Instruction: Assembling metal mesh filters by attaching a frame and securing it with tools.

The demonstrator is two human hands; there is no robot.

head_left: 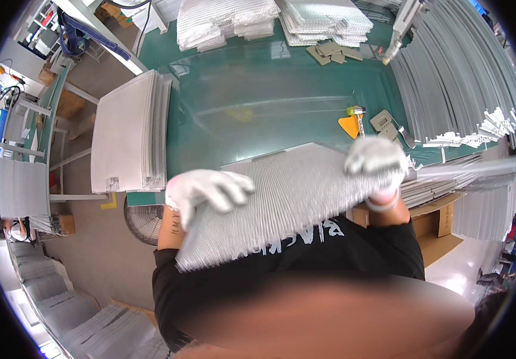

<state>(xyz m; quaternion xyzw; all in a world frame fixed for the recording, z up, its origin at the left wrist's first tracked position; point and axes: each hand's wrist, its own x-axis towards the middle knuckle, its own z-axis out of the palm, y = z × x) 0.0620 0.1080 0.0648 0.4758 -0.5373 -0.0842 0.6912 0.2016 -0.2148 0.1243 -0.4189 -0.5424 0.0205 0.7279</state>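
Observation:
A silver-grey panel with fine, close ridges (282,200) is in front of my body, tilted, its lower left end near my shirt. My left hand (207,190), in a white glove, holds its left end with the fingers spread over the ridged face. At the right end my right hand (377,158), also gloved and smeared by motion, has its fingers curled over the edge. The underside of the panel and my thumbs are hidden. Beyond it lies the green table top (258,102).
A stack of white sheets (127,134) stands at the table's left edge. Wrapped stacks (228,21) lie at the far side, beside small grey-green pieces (333,52). An orange scraper-like piece (349,125), a grey gauge (385,124) and long grey strips (449,72) are to the right.

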